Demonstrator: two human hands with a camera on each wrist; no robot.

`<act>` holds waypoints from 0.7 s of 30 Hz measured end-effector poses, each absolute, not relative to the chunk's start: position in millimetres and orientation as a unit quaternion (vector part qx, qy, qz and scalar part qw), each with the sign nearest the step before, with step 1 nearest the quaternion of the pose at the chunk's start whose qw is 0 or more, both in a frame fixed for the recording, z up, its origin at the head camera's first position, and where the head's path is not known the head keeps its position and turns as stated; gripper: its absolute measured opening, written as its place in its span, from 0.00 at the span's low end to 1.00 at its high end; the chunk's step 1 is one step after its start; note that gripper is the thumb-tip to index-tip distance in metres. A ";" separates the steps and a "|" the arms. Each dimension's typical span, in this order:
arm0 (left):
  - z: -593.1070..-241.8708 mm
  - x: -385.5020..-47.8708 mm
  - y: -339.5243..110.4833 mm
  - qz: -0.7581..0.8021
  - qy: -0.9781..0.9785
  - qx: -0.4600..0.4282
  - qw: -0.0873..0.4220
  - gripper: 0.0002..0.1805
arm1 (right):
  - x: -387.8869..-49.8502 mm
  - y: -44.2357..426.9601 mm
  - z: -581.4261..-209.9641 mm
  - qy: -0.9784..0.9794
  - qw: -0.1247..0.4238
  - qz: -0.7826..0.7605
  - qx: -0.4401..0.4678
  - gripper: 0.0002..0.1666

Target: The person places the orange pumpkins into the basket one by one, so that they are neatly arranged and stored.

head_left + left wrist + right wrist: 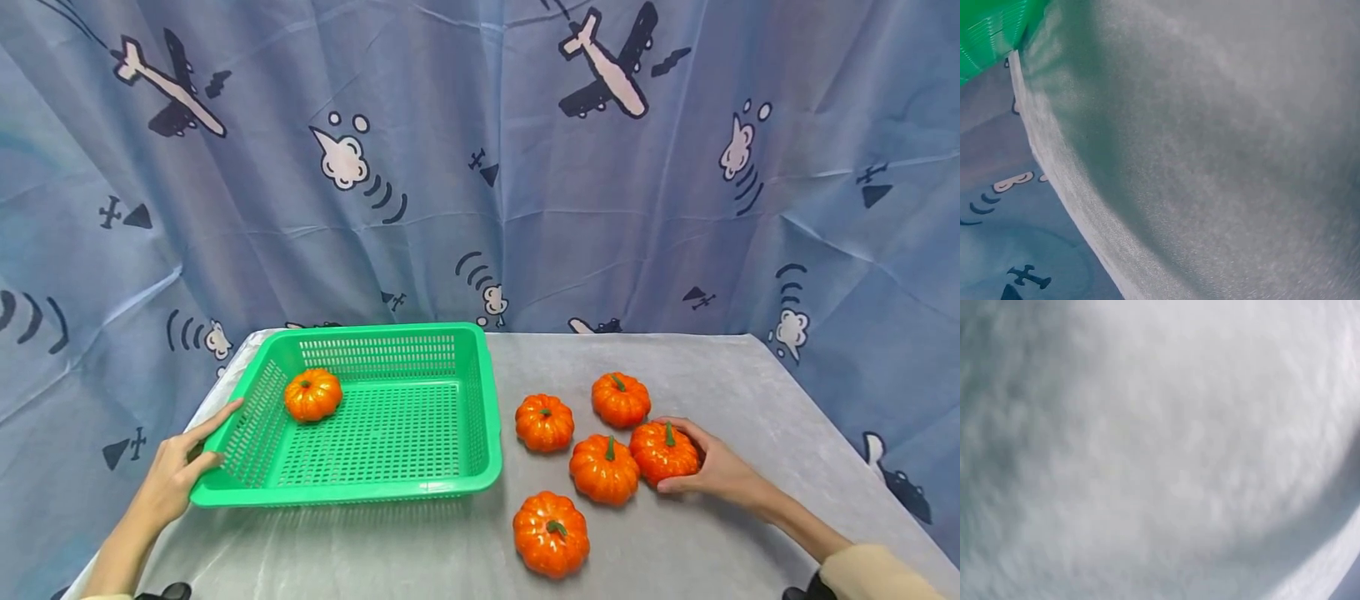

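Observation:
My left hand (174, 471) holds the left rim of a green plastic basket (345, 493), index finger and thumb over the edge. Inside the basket, toward its back left, sits a small orange pumpkin (312, 395). On the right side of the table, my right hand (716, 468) grips another orange pumpkin (664, 452) with a green stem, fingers behind it and thumb in front. Close against its left is a pumpkin (603, 470). The left wrist view catches only a corner of the basket (991, 34); neither hand shows in the wrist views.
More pumpkins lie between basket and right hand: one behind (621, 400), one near the basket's right wall (544, 423), one in front (551, 534). A grey-white cloth covers the table (390, 550). A blue curtain (435, 192) with airplane prints hangs behind.

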State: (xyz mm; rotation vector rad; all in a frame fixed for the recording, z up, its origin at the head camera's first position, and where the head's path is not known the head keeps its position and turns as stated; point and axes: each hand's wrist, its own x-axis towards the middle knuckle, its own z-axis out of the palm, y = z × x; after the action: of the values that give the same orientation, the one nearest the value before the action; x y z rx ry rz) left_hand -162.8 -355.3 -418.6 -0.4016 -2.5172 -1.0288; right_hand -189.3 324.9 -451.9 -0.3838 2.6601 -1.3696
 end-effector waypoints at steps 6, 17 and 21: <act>-418.4 -162.8 -354.8 -0.362 -0.898 -0.145 0.204 0.36 | -188.2 319.9 -456.6 0.875 0.047 -0.469 -0.113 0.45; -415.8 -164.3 -359.8 -0.342 -0.900 -0.180 0.202 0.36 | -187.0 321.0 -458.3 0.869 0.055 -0.481 -0.106 0.45; -411.6 -166.3 -362.6 -0.311 -0.905 -0.208 0.205 0.37 | -186.6 320.9 -459.1 0.867 0.052 -0.484 -0.105 0.45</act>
State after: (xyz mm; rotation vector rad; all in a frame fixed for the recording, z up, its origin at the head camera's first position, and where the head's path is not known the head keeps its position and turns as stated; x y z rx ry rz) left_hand -166.3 -362.6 -411.6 -0.5798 -2.5226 -0.8668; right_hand -186.6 320.9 -459.1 -0.3201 2.6380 -1.4718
